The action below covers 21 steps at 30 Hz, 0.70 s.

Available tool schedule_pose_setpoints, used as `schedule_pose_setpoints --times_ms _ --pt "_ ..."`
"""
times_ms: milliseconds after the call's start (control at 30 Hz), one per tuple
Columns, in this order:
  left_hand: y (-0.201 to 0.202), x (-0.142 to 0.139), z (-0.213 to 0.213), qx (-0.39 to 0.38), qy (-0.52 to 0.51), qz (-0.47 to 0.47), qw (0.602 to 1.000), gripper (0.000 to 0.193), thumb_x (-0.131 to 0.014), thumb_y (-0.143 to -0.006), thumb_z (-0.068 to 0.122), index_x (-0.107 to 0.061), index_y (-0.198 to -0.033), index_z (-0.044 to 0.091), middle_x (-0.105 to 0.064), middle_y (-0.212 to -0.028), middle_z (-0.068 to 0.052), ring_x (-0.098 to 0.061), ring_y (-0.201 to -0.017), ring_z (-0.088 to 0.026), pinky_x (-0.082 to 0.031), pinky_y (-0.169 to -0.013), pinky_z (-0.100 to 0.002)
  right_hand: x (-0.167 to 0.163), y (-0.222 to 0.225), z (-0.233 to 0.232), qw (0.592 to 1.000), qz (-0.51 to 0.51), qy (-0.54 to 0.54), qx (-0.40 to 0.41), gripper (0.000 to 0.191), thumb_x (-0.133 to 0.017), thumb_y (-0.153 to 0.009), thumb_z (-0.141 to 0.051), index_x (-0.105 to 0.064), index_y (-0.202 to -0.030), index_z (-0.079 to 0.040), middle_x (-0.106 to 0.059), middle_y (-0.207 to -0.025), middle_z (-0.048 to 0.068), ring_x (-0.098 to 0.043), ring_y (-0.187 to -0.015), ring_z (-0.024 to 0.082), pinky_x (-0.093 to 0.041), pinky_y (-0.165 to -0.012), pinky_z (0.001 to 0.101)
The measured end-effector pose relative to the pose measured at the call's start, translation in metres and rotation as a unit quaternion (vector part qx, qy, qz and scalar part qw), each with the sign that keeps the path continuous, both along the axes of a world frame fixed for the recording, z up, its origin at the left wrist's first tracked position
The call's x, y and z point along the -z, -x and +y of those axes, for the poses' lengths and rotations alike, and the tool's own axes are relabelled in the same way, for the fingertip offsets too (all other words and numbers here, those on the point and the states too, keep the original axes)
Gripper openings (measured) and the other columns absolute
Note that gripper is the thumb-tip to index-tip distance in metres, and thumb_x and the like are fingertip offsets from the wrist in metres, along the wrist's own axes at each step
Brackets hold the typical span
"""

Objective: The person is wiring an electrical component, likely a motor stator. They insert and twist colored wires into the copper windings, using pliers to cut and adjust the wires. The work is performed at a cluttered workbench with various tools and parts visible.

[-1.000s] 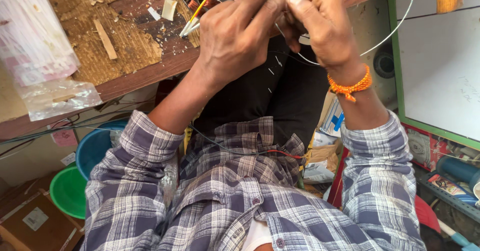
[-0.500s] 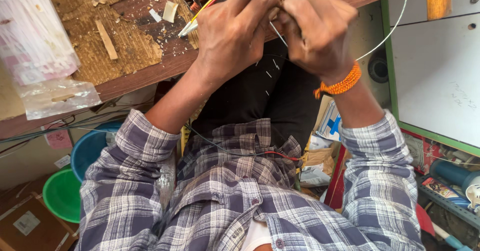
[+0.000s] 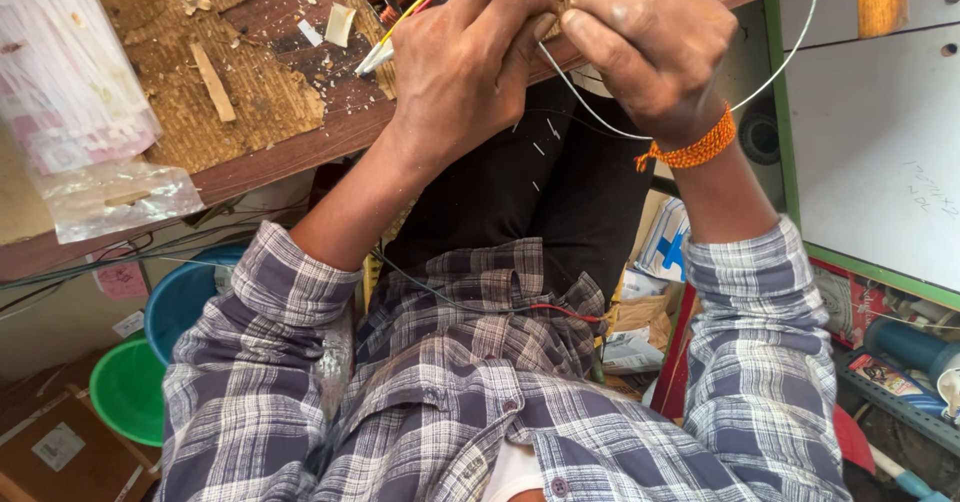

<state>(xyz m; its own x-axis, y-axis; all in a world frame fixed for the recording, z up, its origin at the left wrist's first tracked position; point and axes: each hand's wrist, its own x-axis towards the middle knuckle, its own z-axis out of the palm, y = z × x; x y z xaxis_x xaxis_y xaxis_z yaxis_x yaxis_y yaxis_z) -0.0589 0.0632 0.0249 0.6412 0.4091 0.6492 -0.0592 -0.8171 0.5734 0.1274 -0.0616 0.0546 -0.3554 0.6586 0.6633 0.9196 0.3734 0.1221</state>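
Observation:
My left hand (image 3: pixel 470 62) and my right hand (image 3: pixel 650 52) meet at the edge of a wooden workbench (image 3: pixel 300 147). Both pinch a thin pale wire (image 3: pixel 590 122) between thumb and fingers. The wire loops down below my right wrist, which wears an orange thread band (image 3: pixel 695 149), then rises to the upper right. Yellow and red leads (image 3: pixel 425 2) run out from under my left fingers toward a part at the top edge, mostly hidden. My plaid sleeves and black trousers fill the lower frame.
Cardboard scraps and wood slivers (image 3: pixel 213 82) lie on the bench. A clear plastic bag of white strips (image 3: pixel 80 122) sits at the left. Below are a blue tub (image 3: pixel 185 297), a green bowl (image 3: pixel 128 392) and a cardboard box (image 3: pixel 50 452). A green-framed white board (image 3: pixel 880 152) stands right.
Both hands stay pinched together at the bench edge. The wire loop beside my right hand has drawn in smaller and shifted lower. The view has tilted slightly.

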Motion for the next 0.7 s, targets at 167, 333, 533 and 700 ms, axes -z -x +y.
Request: schedule_pose_setpoints --times_ms 167,333,533,700 --pt "-0.001 -0.001 0.000 -0.010 -0.017 -0.004 1.000 0.023 -0.074 -0.099 0.007 -0.064 -0.118 0.013 -0.061 -0.112 -0.002 -0.070 -0.091 -0.022 -0.054 -0.077 -0.035 -0.008 0.007 0.005 1.000 0.009 0.007 0.029 0.013 -0.074 -0.101 0.000 -0.069 -0.112 0.000 -0.072 -0.104 0.009 -0.064 -0.071 0.018 -0.045 -0.060 0.0311" --pt "-0.003 0.002 0.000 -0.013 -0.065 0.015 0.998 0.024 -0.075 -0.098 0.010 -0.065 -0.119 0.010 -0.060 -0.112 -0.004 -0.069 -0.082 -0.021 -0.053 -0.070 -0.036 -0.007 0.030 -0.008 0.903 0.363 0.185 0.138 0.009 -0.067 -0.112 -0.008 -0.064 -0.106 0.000 -0.064 -0.092 0.008 -0.063 -0.072 0.018 -0.048 -0.063 0.0280" --pt "-0.002 0.002 -0.002 -0.013 -0.067 0.021 0.997 0.026 -0.074 -0.096 0.006 -0.064 -0.120 0.009 -0.060 -0.112 -0.004 -0.067 -0.077 -0.022 -0.052 -0.070 -0.036 -0.007 0.026 -0.012 0.806 0.516 0.270 0.101 0.020 -0.054 -0.110 -0.018 -0.063 -0.104 0.000 -0.069 -0.096 0.004 -0.065 -0.075 0.009 -0.049 -0.065 0.0237" --pt "-0.001 -0.001 -0.002 -0.004 -0.035 0.003 0.999 0.021 -0.075 -0.099 0.009 -0.064 -0.116 0.013 -0.060 -0.113 -0.003 -0.068 -0.084 -0.023 -0.053 -0.073 -0.035 -0.006 0.021 -0.008 0.976 0.198 0.076 0.051 0.012 -0.071 -0.107 -0.003 -0.063 -0.115 0.002 -0.067 -0.114 0.010 -0.073 -0.099 0.026 -0.059 -0.083 0.0322"
